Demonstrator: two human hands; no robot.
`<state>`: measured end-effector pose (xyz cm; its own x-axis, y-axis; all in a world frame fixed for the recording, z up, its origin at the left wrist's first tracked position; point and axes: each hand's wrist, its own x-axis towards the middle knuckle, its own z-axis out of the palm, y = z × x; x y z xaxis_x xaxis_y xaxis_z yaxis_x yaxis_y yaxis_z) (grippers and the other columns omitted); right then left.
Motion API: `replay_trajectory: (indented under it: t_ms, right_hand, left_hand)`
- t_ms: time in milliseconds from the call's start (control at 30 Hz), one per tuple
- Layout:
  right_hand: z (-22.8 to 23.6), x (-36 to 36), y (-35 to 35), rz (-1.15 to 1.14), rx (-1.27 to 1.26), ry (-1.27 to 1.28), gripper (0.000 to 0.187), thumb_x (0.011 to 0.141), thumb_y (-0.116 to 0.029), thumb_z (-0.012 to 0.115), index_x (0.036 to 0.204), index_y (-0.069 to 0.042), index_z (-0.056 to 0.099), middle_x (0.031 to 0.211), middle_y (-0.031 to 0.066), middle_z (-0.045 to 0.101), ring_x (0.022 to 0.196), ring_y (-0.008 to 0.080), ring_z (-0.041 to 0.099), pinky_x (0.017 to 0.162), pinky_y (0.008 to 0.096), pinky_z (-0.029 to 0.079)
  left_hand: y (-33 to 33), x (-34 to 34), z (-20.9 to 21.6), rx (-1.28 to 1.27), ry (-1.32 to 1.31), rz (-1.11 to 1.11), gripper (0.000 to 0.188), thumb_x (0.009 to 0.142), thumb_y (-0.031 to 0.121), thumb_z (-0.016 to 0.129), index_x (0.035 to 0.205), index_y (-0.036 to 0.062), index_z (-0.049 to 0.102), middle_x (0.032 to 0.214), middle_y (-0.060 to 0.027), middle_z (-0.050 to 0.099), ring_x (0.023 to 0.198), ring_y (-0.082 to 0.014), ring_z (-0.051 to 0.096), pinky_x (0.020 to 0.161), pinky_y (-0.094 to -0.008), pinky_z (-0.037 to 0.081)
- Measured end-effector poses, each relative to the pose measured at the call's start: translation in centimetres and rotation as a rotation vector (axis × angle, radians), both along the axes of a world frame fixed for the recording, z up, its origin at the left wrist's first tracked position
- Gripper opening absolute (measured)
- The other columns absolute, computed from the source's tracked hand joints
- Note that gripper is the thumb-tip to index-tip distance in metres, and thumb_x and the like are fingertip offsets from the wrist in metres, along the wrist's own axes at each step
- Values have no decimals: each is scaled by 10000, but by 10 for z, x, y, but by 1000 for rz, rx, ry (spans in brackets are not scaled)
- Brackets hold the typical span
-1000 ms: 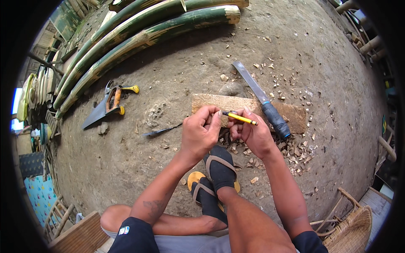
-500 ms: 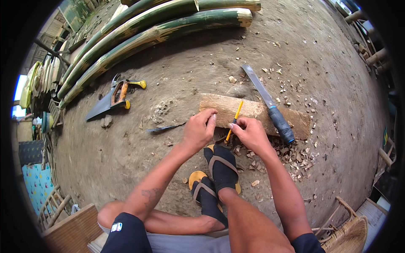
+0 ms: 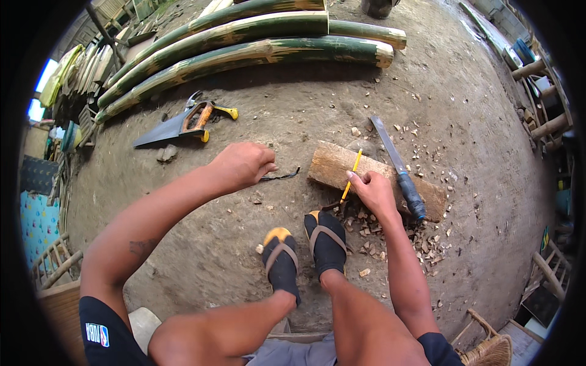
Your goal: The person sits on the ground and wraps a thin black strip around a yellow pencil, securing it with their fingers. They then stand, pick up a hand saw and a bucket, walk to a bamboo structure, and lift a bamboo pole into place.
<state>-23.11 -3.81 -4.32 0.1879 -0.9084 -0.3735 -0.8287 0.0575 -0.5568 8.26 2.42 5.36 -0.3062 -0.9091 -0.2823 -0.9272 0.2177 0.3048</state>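
Observation:
My right hand (image 3: 373,190) pinches a thin yellow pencil-like stick (image 3: 355,163) between thumb and fingers, upright over the near side of a rough wooden block (image 3: 336,160). Off to the left, my left hand (image 3: 244,165) has its fingers closed together; whether anything small is in them is hidden. A thin black strip (image 3: 284,176) shows on the ground just beyond its fingertips, partly covered by the hand. Across the block's right part rests a machete (image 3: 390,145) with a dark wrapped handle.
A handsaw (image 3: 174,129) lies at the left beside a yellow-handled hammer (image 3: 227,111). Thick green bamboo poles (image 3: 268,52) stretch across the back. Wood chips (image 3: 372,235) litter the ground around the block. My sandalled feet (image 3: 326,244) are close to it.
My left hand has swung left, away from the stick and my right hand. My right hand still grips the stick. The view has shifted, and my left foot and knee have moved left.

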Motion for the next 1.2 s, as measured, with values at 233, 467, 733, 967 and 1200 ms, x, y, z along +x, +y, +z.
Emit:
replay_trajectory:
  t_ms: [233,467,733,967,1200]
  right_hand:
    - [32,37,34,103,-142,-238,391,937,-356,662,817,15,644,706,199,670,681,361,677,642,446,514]
    - [22,93,56,413,95,-171,304,910,-291,668,886,12,650,821,222,691,795,394,683,726,464,531]
    - [5,75,74,285,306,-549,410,966,-352,648,1144,17,618,1003,145,706,821,228,684,737,349,548]
    - [30,76,69,8,970,-923,470,988,-354,655,1296,-10,563,1106,71,669,862,118,644,712,281,539]
    - [39,71,67,235,702,-675,243,921,-251,740,998,-24,703,807,-24,647,687,69,565,630,253,473]
  left_hand:
    - [34,39,-99,23,103,382,194,938,272,643,994,97,705,990,-121,677,987,-323,654,847,-462,532]
    - [63,-1,-203,-177,51,542,142,863,250,748,971,158,752,1015,-7,583,1124,-233,491,1023,-422,368]
    - [63,-9,-140,182,1577,1390,161,993,224,656,1023,68,633,957,-43,679,792,-120,645,705,-273,519]
    - [51,-62,-76,-167,1776,1375,152,1038,146,569,1078,-1,554,1013,-106,655,892,-191,687,818,-319,597]
    - [47,-65,-75,-180,1894,1403,175,1048,156,541,1133,5,513,1068,-113,623,983,-201,662,887,-335,558]
